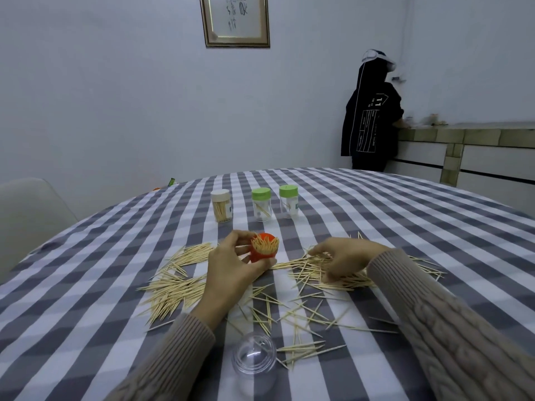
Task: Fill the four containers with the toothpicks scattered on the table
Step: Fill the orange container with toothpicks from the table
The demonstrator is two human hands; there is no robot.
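My left hand (pixel 231 264) grips an orange container (pixel 262 251), tilted toward me and stuffed with toothpicks. My right hand (pixel 344 257) rests fingers-down on a heap of scattered toothpicks (pixel 318 273); whether it pinches any is hidden. More toothpicks (pixel 170 287) lie left of my left hand and near the front (pixel 289 316). At the back stand a white-lidded jar (pixel 221 205) full of toothpicks, a green-lidded jar (pixel 261 204) with a few inside, and a second green-lidded jar (pixel 288 201). A clear plastic dome cap (pixel 254 355) sits near the front edge.
The round table wears a grey-and-white checked cloth (pixel 405 227). A pale chair (pixel 29 209) stands at the left. A person in a dark jacket (pixel 372 117) stands at a counter (pixel 469 140) at the back right.
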